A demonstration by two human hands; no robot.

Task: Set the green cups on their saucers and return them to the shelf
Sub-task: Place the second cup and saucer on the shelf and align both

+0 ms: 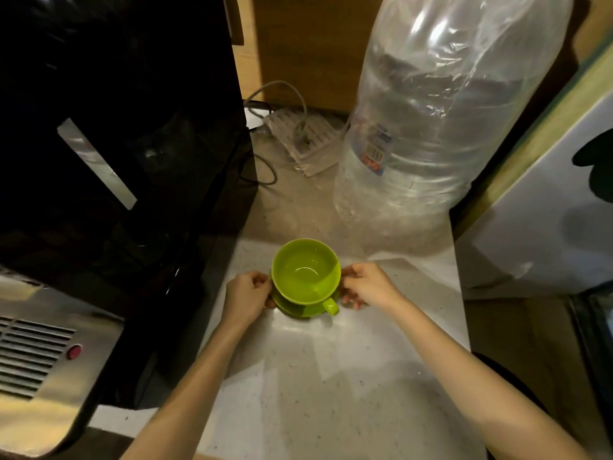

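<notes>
A glossy green cup [306, 271] with a small loop handle sits upright on a matching round green saucer [292, 307], and both are near the middle of the pale speckled bench [331, 376]. The left hand [247, 293] and the right hand [365, 284] hold the saucer from opposite sides; the fingers [351, 302] are curled closed around its rim, so each hand grips the saucer and not the cup itself. The cup looks empty, and its handle points toward the person. I cannot tell if the saucer rests on the bench or is a little above it. In my judgement, the cup is now on its saucer and the carry to the shelf is the step that remains; no shelf is visible here. The main risk is that the cup only stands loose on the saucer, so a tilt or a quick movement could make it slide off. The large clear plastic water bottle [431, 121] and the black appliance [116, 144] stand close on both sides, so an elbow could bump them during lifting.
</notes>
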